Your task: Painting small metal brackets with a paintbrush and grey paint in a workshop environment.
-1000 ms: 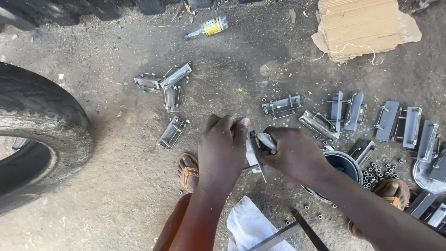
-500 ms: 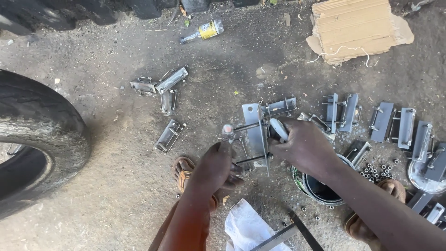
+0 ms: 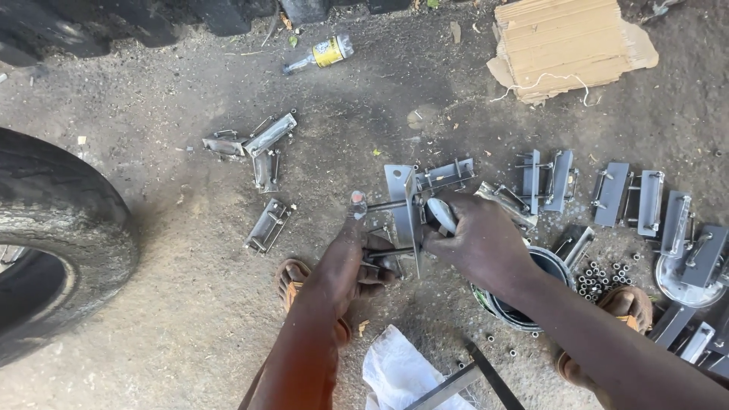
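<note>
Bracket (image 3: 402, 203) — flat grey metal — gripped by both hands.

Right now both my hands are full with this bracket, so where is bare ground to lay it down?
Bare dirt lies between the tyre and the loose bracket, and between the bottle and the cardboard. Right of the right hand, brackets, nuts and a bowl crowd the ground.
</note>
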